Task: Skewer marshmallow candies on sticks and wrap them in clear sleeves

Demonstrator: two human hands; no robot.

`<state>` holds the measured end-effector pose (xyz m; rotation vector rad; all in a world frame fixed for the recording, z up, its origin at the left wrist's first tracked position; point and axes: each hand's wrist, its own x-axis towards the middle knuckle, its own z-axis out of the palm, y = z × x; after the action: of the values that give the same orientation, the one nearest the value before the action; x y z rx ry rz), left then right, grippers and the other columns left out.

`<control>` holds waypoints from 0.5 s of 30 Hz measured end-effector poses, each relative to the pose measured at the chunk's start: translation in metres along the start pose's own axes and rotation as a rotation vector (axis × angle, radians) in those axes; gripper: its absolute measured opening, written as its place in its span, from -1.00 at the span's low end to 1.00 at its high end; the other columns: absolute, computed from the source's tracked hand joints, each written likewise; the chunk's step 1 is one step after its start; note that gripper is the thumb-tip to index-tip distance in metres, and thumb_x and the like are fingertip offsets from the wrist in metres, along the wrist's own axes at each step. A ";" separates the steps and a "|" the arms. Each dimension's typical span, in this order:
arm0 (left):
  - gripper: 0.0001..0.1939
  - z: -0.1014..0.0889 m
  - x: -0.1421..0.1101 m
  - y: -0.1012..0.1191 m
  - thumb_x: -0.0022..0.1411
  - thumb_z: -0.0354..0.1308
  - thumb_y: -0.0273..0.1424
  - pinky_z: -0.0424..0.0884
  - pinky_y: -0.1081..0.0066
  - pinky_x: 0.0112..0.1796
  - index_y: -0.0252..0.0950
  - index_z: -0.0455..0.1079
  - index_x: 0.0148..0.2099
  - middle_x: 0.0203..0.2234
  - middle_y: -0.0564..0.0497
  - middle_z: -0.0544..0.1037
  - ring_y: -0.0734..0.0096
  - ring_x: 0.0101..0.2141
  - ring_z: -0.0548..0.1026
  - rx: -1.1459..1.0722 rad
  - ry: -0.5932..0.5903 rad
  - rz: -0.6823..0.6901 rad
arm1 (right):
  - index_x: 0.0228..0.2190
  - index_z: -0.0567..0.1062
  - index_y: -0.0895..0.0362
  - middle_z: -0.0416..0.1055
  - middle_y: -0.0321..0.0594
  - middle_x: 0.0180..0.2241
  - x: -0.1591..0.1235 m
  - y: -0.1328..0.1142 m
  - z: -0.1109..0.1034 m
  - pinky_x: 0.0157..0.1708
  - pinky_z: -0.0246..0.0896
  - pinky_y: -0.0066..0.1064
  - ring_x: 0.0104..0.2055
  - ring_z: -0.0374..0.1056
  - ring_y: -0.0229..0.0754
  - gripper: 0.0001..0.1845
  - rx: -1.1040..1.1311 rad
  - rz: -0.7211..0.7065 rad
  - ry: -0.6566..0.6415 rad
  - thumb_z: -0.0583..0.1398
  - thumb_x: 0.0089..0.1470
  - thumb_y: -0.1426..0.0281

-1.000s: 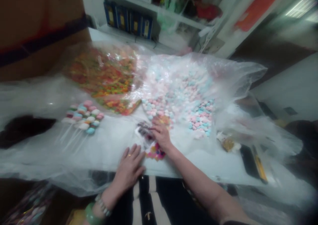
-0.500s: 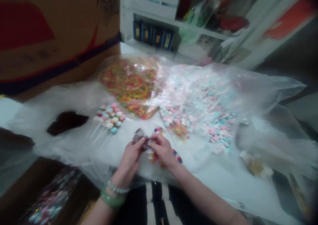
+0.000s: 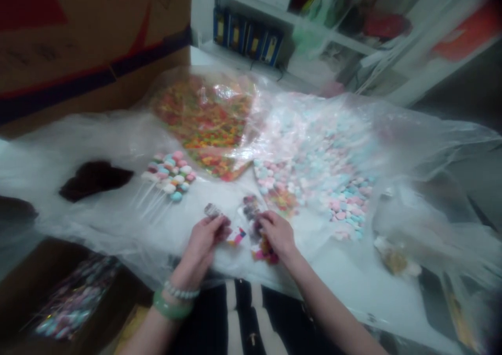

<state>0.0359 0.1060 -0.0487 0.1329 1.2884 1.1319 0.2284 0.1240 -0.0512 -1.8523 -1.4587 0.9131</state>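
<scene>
Now the hands have parted: left hand (image 3: pixel 202 248) closed on a small dark packet (image 3: pixel 212 210), right hand (image 3: pixel 276 235) apparently gripping a strip of wrapped sweets (image 3: pixel 254 229) near the table's (image 3: pixel 353 287) front edge.

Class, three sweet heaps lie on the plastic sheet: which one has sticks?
The small pastel cluster left of the left hand: white sticks fan out from it. The multicoloured heap and the big pastel heap show no sticks.

Blue boxes (image 3: pixel 243 38) on a white shelf (image 3: pixel 202 15)
</scene>
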 end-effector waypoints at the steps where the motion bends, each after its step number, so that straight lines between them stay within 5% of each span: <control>1: -0.81 -0.002 0.001 0.001 -0.08 0.36 -0.43 0.35 0.48 -0.55 -0.45 0.45 -0.44 -0.56 -0.06 0.54 0.47 -0.61 0.45 0.006 0.008 0.030 | -0.33 0.55 0.10 0.49 -0.08 -0.18 -0.001 0.001 -0.004 0.00 0.16 -0.13 0.00 0.30 0.04 -0.79 -0.094 -0.063 0.060 0.19 -0.06 0.33; 4: -0.71 0.000 -0.001 0.003 -0.21 0.41 -0.36 0.32 0.47 -0.54 -0.44 0.45 -0.45 -0.59 -0.05 0.53 0.49 -0.62 0.42 0.013 0.017 0.101 | -0.09 0.49 0.08 0.38 -0.03 0.05 -0.011 -0.009 0.001 0.07 0.13 -0.09 0.14 0.19 0.07 -0.59 -0.022 -0.185 0.082 0.20 -0.03 0.31; 6: -0.68 0.005 -0.006 0.004 -0.26 0.43 -0.34 0.31 0.47 -0.53 -0.42 0.44 -0.47 -0.62 -0.01 0.52 0.49 -0.61 0.40 -0.017 0.012 0.133 | -0.05 0.45 0.06 0.45 -0.12 -0.08 -0.019 -0.024 0.016 -0.14 0.29 -0.23 -0.07 0.35 -0.05 -0.53 0.263 -0.115 -0.160 0.24 -0.06 0.28; 9: -0.66 0.010 -0.014 0.005 -0.31 0.44 -0.35 0.29 0.49 -0.52 -0.38 0.42 -0.47 -0.63 0.07 0.49 0.51 -0.59 0.39 -0.096 0.034 0.181 | -0.23 0.47 0.09 0.40 -0.36 -0.50 -0.028 -0.048 0.041 -0.50 0.20 -0.43 -0.49 0.29 -0.26 -0.62 0.594 0.112 -0.464 0.28 -0.18 0.30; 12: -0.65 0.004 -0.020 0.009 -0.30 0.45 -0.33 0.23 0.52 -0.54 -0.36 0.39 -0.48 -0.66 0.13 0.45 0.57 -0.61 0.34 -0.112 0.110 0.234 | -0.51 0.43 0.12 0.26 -0.43 -0.68 -0.030 -0.061 0.053 -0.57 0.12 -0.49 -0.61 0.19 -0.33 -0.85 0.632 0.193 -0.476 0.26 -0.24 0.35; 15: -0.61 -0.007 -0.024 0.013 -0.24 0.44 -0.21 0.29 0.48 -0.50 -0.38 0.45 -0.42 -0.57 0.05 0.51 0.51 -0.54 0.40 -0.077 0.072 0.186 | -0.61 0.38 0.12 0.26 -0.42 -0.71 -0.027 -0.065 0.057 -0.63 0.09 -0.50 -0.66 0.16 -0.35 -0.84 0.568 0.204 -0.466 0.24 -0.23 0.31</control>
<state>0.0259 0.0918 -0.0266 0.1585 1.3145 1.3545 0.1417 0.1139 -0.0283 -1.4257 -1.0919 1.7420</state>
